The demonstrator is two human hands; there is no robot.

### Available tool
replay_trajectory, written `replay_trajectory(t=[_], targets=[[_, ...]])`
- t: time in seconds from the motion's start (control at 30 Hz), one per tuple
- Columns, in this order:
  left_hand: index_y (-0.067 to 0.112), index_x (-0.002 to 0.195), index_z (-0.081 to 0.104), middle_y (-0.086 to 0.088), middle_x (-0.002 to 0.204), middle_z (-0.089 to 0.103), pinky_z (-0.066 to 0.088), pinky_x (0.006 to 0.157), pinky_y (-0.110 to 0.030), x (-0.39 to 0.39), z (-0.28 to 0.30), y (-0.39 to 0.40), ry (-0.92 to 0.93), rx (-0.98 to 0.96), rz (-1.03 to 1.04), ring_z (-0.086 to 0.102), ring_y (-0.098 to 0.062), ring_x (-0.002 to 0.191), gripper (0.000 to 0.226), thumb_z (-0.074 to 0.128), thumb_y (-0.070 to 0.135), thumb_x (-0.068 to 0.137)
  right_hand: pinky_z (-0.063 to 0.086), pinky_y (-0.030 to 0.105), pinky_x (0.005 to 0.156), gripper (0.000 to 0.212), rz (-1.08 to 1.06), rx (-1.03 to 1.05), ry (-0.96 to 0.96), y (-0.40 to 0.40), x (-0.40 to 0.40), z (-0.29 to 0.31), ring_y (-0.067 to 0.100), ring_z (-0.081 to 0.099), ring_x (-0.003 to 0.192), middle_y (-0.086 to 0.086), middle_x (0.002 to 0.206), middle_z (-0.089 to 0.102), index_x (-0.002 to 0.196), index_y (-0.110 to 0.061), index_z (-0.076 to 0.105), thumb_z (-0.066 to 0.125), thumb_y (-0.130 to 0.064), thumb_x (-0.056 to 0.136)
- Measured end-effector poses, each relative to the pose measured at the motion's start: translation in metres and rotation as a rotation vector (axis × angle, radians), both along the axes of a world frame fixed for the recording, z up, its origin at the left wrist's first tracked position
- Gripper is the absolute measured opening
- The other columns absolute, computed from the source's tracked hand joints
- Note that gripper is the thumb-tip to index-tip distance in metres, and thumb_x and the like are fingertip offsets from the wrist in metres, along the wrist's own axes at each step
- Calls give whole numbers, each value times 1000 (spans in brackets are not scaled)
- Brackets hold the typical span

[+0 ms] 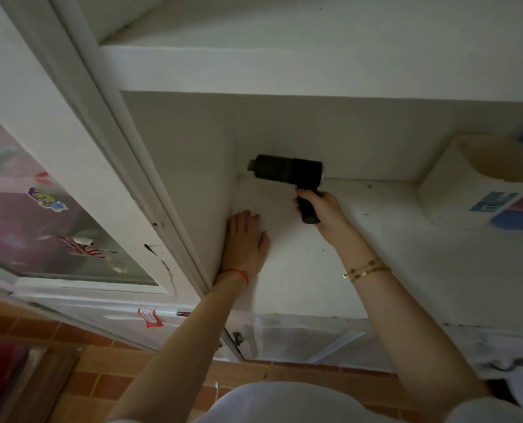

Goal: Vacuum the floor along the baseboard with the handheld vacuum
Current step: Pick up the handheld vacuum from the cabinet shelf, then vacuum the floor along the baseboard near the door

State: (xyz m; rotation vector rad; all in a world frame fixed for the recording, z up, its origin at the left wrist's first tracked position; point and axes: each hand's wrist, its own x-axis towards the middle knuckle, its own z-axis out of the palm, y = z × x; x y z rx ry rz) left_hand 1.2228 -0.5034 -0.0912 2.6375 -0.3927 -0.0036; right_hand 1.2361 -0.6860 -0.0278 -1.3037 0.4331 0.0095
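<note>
A black handheld vacuum (286, 170) lies along the back edge of a white ledge (376, 239), where the ledge meets the white wall. Its nozzle points left into the corner. My right hand (326, 213) grips the vacuum's handle from below. My left hand (245, 242) rests flat on the ledge with straight fingers, next to the left side wall. A red string circles the left wrist and gold bracelets the right.
A white cylindrical container (455, 190) with a blue label stands on the ledge at the right. A white-framed glass door (55, 227) with stickers runs down the left. White cabinet doors (303, 337) sit below the ledge, above a brown tiled floor (107, 380).
</note>
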Motion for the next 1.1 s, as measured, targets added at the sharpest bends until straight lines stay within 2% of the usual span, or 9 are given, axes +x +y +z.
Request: replay_trajectory(t=[0.1,0.23,0.43,0.57,0.7,0.8,0.87,0.93,1.1], targets=[[6,143,43,-17,151,36,19,118,-39,-3,4,1,30,-6,-4,30,-36,137,55,33,34,95,49,24,65,32,65,223,-70,-10,-32,9,16,62,73,8,85,66,116,0,57,65,-13,88],[7,139,44,-16,150,36,20,118,-36,-13,9,0,31,-64,-36,28,-32,139,44,44,21,97,47,28,74,47,101,340,-106,-19,-72,17,16,64,84,6,92,66,124,-3,52,70,-14,81],[5,129,54,-16,133,49,32,107,-31,-40,17,-8,25,-136,-115,40,-31,127,37,47,15,94,55,27,72,41,140,423,-65,-26,-133,40,21,68,83,9,88,64,118,-1,54,64,-2,79],[3,123,61,-19,124,59,39,101,-36,-53,19,-18,-37,-150,-180,50,-36,118,36,50,13,91,56,28,71,32,153,447,-33,-27,-169,46,22,68,80,10,86,62,108,-2,55,62,3,77],[4,124,61,-16,123,60,40,102,-37,-70,22,-25,-94,-177,-229,50,-34,119,32,55,8,92,54,29,69,31,125,482,-43,-31,-194,39,19,60,76,9,85,57,107,-5,56,64,6,80],[6,125,60,-14,125,59,41,103,-38,-81,25,-29,-99,-196,-267,49,-31,120,33,55,9,93,50,24,62,25,121,492,-54,-38,-209,34,15,53,69,6,82,53,106,-8,57,65,-5,82],[8,126,60,-12,126,59,42,104,-37,-89,27,-32,-91,-202,-292,49,-29,121,33,54,10,94,47,22,57,22,113,530,-54,-42,-220,32,13,51,65,4,78,52,103,-9,57,62,-24,88],[9,126,60,-11,126,59,43,104,-38,-96,28,-35,-90,-198,-325,50,-27,120,33,54,11,95,45,21,53,30,68,514,-38,-43,-231,30,11,49,60,2,73,50,97,-11,57,56,-41,90],[11,126,60,-9,126,60,44,104,-39,-105,29,-41,-76,-189,-414,51,-27,119,32,53,11,95,45,21,55,33,-64,397,-24,-41,-257,29,11,48,57,0,68,49,88,-13,56,54,-46,87]])
